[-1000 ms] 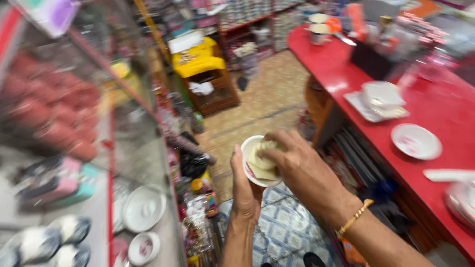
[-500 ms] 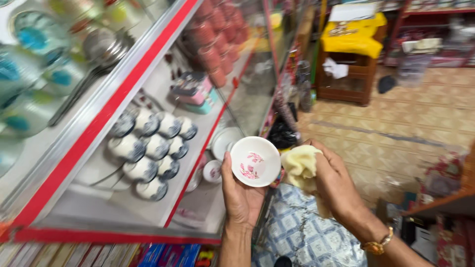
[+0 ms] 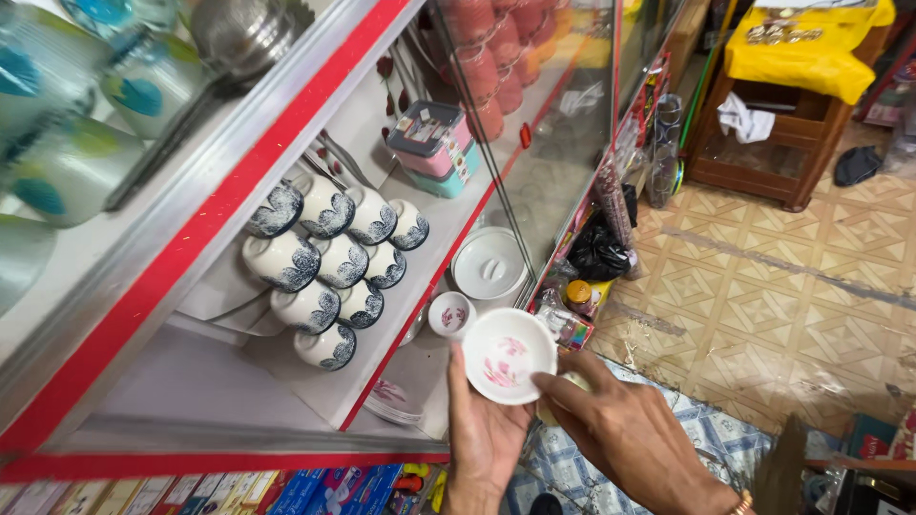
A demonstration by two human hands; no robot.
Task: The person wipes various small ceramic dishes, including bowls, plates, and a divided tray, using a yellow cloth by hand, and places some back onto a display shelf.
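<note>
So I'm looking down at a small white bowl (image 3: 508,355) with pink flower prints, held just in front of the open glass shelf cabinet (image 3: 286,229). Its mouth faces up toward the camera, tipped a bit toward the cabinet; it's round, so no real long axis to speak of. The left hand (image 3: 482,439) cups it from below, thumb pressed against the near-left rim, the other fingers hidden under the bowl. The right hand (image 3: 620,434) pinches the near-right rim with its fingertips. There's a pale cloth (image 3: 563,386) tucked behind that hand, mostly hidden, so I can't tell how it's held. Just left of the bowl, inside the cabinet, sits a matching small cup (image 3: 451,315), and further in a cluster of blue-patterned white cups (image 3: 329,257) lying on their sides. Both wrists are cut off at the frame bottom.
</note>
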